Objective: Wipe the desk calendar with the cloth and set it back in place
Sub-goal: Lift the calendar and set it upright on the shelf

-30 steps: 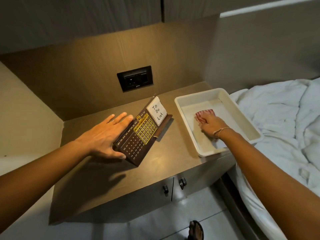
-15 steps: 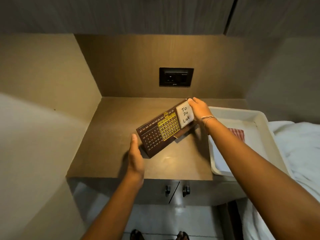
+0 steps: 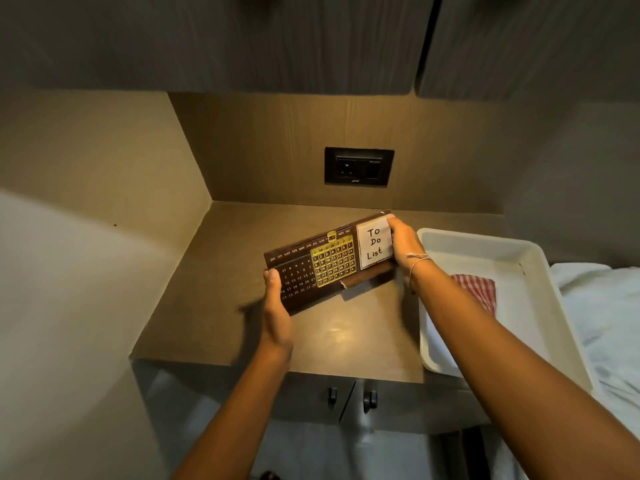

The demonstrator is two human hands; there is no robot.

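Observation:
The desk calendar (image 3: 325, 265) is a dark brown board with a gold date grid and a white "To Do List" pad on its right end. It is tilted, face toward me, over the middle of the brown countertop (image 3: 221, 306). My left hand (image 3: 277, 313) grips its lower left corner, thumb on the front. My right hand (image 3: 403, 245) holds its right end beside the white pad. The red-and-white striped cloth (image 3: 479, 292) lies folded in the white tray (image 3: 547, 306) at the right, partly behind my right forearm, with neither hand on it.
A black wall socket (image 3: 358, 166) sits on the back panel above the counter. Dark cabinets hang overhead. Two cabinet doors with small knobs (image 3: 349, 398) are under the counter edge. White bedding (image 3: 609, 323) lies to the right of the tray.
My right hand left the cloth in the tray and took the calendar's right end. My left hand shifted from behind the calendar to its lower left corner. The view swung left.

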